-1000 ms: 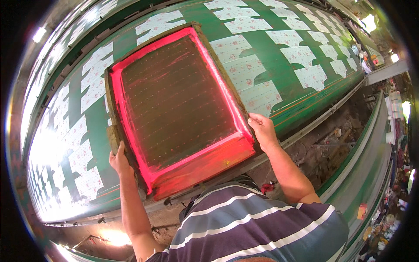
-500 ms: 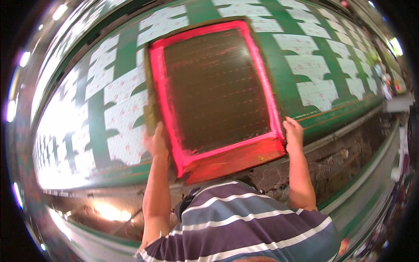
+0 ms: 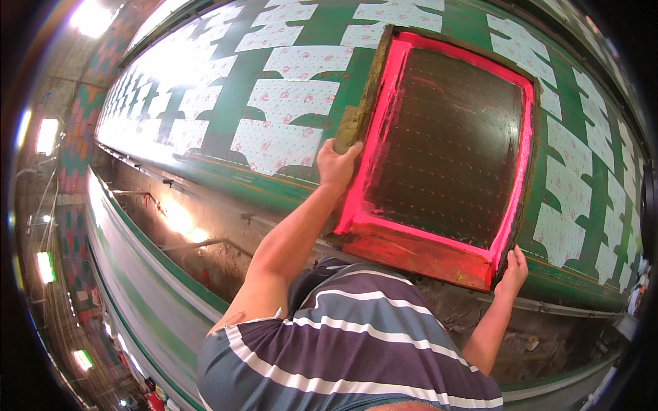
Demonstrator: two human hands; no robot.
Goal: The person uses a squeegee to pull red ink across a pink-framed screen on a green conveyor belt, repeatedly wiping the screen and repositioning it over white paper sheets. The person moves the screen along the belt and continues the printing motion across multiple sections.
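Note:
A screen-printing frame with a dark mesh and a bright pink ink border is held in front of me, over a long green printing table. My left hand grips its left side beside a worn wooden block, thumb on top. Around the lower right corner, my right hand has its fingers closed on the edge. Red ink covers the near end of the frame. Pale cut fabric pieces with small pink prints lie in rows on the table; the frame hides some. Whether it touches the table I cannot tell.
Along the near side of the table runs a metal rail. A dim gap separates this table from a second long green-streaked table behind me. Lamps and a tiled pillar stand at the left.
The view has turned, and the frame now sits farther right in the picture, tilted the other way. Both hands have stayed on its sides.

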